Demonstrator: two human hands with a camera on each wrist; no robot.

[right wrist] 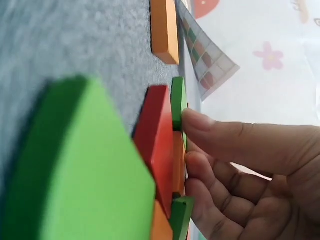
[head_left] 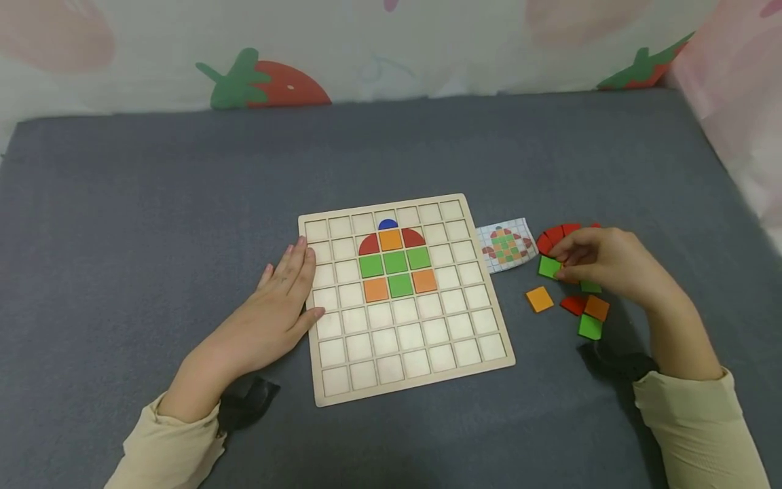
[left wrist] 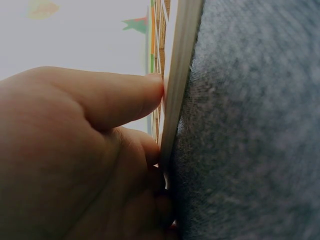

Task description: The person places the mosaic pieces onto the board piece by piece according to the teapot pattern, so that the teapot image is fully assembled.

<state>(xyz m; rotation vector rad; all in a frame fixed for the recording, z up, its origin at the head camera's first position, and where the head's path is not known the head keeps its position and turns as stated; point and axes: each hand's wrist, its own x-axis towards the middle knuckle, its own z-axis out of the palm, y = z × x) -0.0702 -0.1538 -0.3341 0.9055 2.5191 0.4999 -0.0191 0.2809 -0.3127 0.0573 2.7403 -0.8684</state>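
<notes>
A wooden grid board (head_left: 415, 377) lies on the grey cloth, with coloured tiles set in its upper middle cells. My left hand (head_left: 269, 316) rests along the board's left edge, fingers stretched out; the left wrist view shows the thumb (left wrist: 135, 95) against the rim. To the right of the board, my right hand (head_left: 611, 261) bends over a loose pile. Its thumb and index finger pinch a green square tile (head_left: 548, 267) at the pile's near-left side. In the right wrist view, its thumb (right wrist: 205, 122) meets that tile, and the other fingers curl beside an orange tile (right wrist: 178, 162).
A pattern card (head_left: 506, 244) sticks out from the board's right side. Red curved tiles (head_left: 550, 236) lie behind the right hand. Nearer are a lone orange square (head_left: 540, 299), a red piece (head_left: 573, 304), another orange tile (head_left: 597, 308) and a green one (head_left: 590, 327).
</notes>
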